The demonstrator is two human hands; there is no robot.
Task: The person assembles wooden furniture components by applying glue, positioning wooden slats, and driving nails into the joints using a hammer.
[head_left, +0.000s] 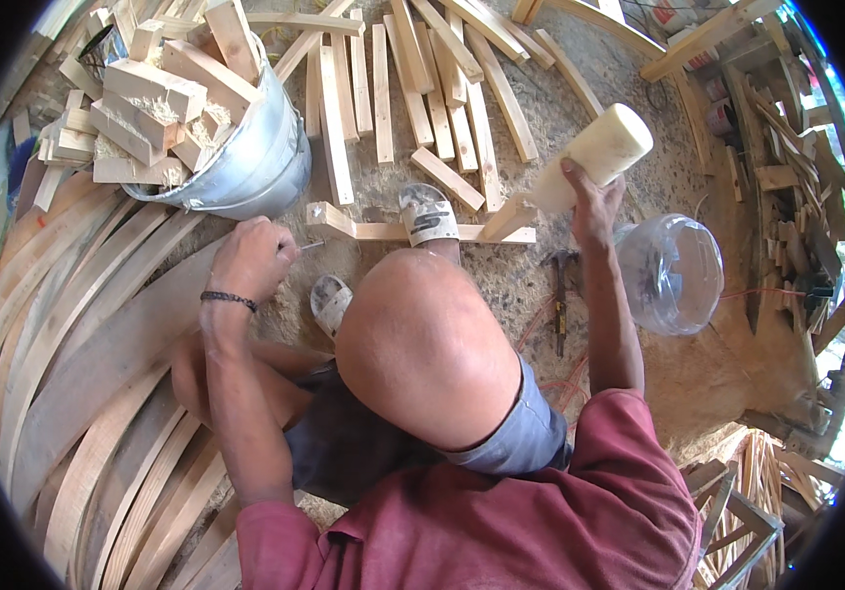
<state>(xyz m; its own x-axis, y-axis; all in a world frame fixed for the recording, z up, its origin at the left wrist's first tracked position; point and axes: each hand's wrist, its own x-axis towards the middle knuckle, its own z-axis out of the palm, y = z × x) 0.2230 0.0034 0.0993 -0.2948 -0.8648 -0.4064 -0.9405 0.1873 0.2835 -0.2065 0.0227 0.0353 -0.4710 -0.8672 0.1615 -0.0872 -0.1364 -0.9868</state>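
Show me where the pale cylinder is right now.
The pale cylinder is in the head view's upper right, held in the right hand, up and left of the clear plastic container.

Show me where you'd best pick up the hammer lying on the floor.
Probably by the handle, from above and the near side: the hammer lies on the floor with its head at the far end and its slim handle running back toward the viewer.
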